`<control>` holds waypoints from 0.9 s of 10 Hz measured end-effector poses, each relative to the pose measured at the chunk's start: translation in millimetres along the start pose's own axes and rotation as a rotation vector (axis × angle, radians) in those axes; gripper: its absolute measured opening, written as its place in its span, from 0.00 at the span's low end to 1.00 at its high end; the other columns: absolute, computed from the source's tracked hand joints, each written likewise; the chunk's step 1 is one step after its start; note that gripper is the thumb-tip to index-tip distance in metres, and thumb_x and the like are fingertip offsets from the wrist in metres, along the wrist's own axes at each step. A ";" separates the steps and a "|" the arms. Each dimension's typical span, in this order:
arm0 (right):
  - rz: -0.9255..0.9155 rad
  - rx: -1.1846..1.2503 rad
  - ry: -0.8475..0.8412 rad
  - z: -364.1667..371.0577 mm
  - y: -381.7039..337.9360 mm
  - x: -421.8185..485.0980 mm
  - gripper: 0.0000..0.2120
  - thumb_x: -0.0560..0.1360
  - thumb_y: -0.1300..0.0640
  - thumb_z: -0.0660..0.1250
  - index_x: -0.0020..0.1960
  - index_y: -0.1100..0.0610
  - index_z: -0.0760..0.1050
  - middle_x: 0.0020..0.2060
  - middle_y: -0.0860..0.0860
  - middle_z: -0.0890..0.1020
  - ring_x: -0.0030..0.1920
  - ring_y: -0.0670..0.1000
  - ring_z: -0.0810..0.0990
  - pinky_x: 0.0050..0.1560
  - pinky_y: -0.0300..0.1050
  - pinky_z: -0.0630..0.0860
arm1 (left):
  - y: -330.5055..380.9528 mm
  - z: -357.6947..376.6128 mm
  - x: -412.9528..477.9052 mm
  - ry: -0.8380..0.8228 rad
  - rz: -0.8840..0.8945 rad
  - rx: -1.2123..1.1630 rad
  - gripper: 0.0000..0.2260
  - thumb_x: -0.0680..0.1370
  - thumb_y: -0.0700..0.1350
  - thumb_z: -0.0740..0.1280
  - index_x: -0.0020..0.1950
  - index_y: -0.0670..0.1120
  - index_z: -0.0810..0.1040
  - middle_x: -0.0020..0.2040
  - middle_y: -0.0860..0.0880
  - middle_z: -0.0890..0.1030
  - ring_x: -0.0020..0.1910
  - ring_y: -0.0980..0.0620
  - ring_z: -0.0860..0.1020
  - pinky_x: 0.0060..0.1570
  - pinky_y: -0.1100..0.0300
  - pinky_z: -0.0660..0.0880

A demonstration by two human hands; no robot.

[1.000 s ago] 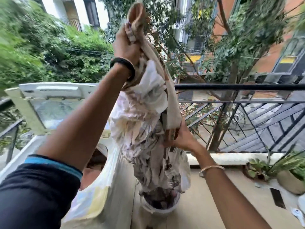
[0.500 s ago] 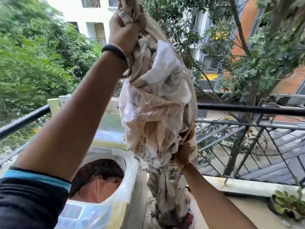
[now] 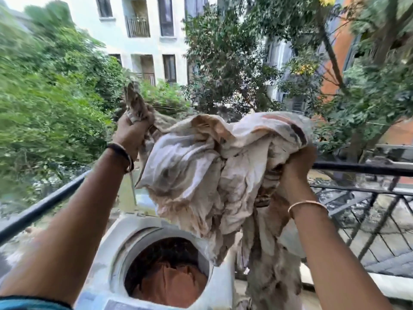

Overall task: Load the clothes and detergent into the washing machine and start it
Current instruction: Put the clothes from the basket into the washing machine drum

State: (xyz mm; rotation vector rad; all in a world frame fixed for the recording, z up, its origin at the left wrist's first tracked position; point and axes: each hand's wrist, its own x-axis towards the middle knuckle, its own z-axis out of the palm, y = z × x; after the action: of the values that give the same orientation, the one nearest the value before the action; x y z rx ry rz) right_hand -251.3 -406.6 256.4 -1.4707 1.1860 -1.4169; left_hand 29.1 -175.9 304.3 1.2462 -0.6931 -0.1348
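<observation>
Sleeve [image 3: 26, 304], dark with a blue band, fills the lower left corner. Just beyond it stands the washer [image 3: 114, 251], its round mouth open and rust-orange clothes [image 3: 172, 285] lying in the drum. Its front panel is too blurred to read. Over the mouth's right rim hangs the cloth [image 3: 201, 175], a pale, brown-streaked bundle. The left hand [image 3: 131, 135] grips one twisted end in a closed fist. The right hand [image 3: 298, 166] curls up into the other side, fingers buried in the folds. A tail of cloth trails down past the washer's right edge, outside the drum, while the mouth's left half lies uncovered. Half a second ago the cloth hung as one long column from the raised left hand; now the right hand has hoisted its bulk level. Railing [image 3: 362, 169] runs close behind, then trees [image 3: 223, 63] and a building [image 3: 145, 41].
</observation>
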 end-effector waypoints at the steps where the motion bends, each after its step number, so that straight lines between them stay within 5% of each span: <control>1: -0.108 0.017 0.033 34.5 -44.6 -21.0 0.19 0.80 0.59 0.53 0.66 0.67 0.70 0.61 0.62 0.77 0.52 0.49 0.71 0.51 0.47 0.67 | -21.1 -33.2 2.5 -0.023 -0.077 0.159 0.03 0.72 0.43 0.71 0.41 0.50 0.78 0.37 0.47 0.77 0.33 0.50 0.74 0.34 0.59 0.74; 2: -0.328 -0.016 0.070 75.3 -67.8 -61.2 0.17 0.79 0.53 0.56 0.62 0.57 0.77 0.53 0.57 0.84 0.51 0.57 0.81 0.48 0.48 0.71 | -79.6 -80.2 2.1 -0.086 -0.248 0.351 0.09 0.70 0.52 0.72 0.43 0.48 0.79 0.41 0.43 0.79 0.38 0.46 0.77 0.39 0.53 0.74; 3: -0.344 -0.015 -0.048 100.5 -64.0 -99.7 0.12 0.81 0.56 0.60 0.61 0.55 0.76 0.47 0.46 0.81 0.41 0.49 0.76 0.35 0.27 0.64 | -122.9 -97.3 -10.2 -0.204 -0.407 0.455 0.17 0.69 0.54 0.72 0.55 0.50 0.79 0.52 0.46 0.82 0.50 0.45 0.80 0.54 0.51 0.77; 4: -0.336 -0.088 -0.156 123.8 -47.3 -122.3 0.08 0.79 0.53 0.63 0.57 0.52 0.74 0.38 0.40 0.77 0.33 0.44 0.70 0.27 0.26 0.63 | -155.2 -101.3 -32.0 -0.346 -0.646 0.586 0.10 0.69 0.49 0.70 0.47 0.48 0.76 0.47 0.44 0.77 0.46 0.49 0.73 0.46 0.56 0.71; 5: -0.294 -0.222 -0.240 150.0 -20.3 -132.6 0.12 0.72 0.46 0.66 0.52 0.49 0.74 0.41 0.45 0.83 0.38 0.51 0.78 0.35 0.42 0.74 | -188.5 -113.5 -45.5 -0.312 -0.905 0.659 0.14 0.74 0.52 0.71 0.52 0.46 0.73 0.51 0.42 0.77 0.43 0.46 0.75 0.45 0.54 0.75; 6: -0.237 -0.326 -0.321 168.8 5.1 -139.2 0.17 0.67 0.40 0.63 0.51 0.48 0.75 0.44 0.50 0.84 0.43 0.57 0.81 0.43 0.48 0.80 | -207.0 -118.8 -54.2 -0.319 -0.955 0.644 0.07 0.79 0.48 0.66 0.50 0.45 0.72 0.47 0.44 0.75 0.37 0.50 0.73 0.37 0.59 0.71; 7: -0.225 -0.468 -0.462 192.0 32.4 -155.0 0.15 0.68 0.48 0.68 0.54 0.49 0.76 0.48 0.53 0.84 0.48 0.59 0.81 0.44 0.45 0.75 | -222.6 -117.8 -58.6 -0.277 -0.912 0.573 0.08 0.80 0.42 0.64 0.40 0.47 0.72 0.33 0.49 0.78 0.29 0.54 0.75 0.30 0.64 0.72; 8: -0.207 -0.545 -0.654 217.4 60.4 -184.3 0.15 0.69 0.53 0.69 0.55 0.49 0.76 0.50 0.54 0.83 0.52 0.59 0.81 0.42 0.44 0.70 | -231.2 -115.6 -65.0 -0.276 -0.851 0.552 0.09 0.78 0.45 0.66 0.38 0.47 0.72 0.30 0.50 0.76 0.24 0.54 0.73 0.27 0.66 0.69; 9: -0.162 -0.523 -0.913 240.6 92.4 -209.8 0.19 0.67 0.53 0.72 0.58 0.52 0.78 0.52 0.55 0.83 0.55 0.58 0.80 0.49 0.45 0.74 | -278.5 -131.9 -65.6 -0.205 -0.760 0.560 0.23 0.61 0.55 0.72 0.53 0.46 0.77 0.48 0.46 0.83 0.42 0.47 0.81 0.46 0.52 0.79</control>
State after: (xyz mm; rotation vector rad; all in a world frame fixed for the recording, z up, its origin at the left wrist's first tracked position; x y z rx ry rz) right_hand -13.0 -250.3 85.3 -2.2566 0.8539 -0.3666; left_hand 124.9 -132.1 7.3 2.0158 -0.4026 -0.7405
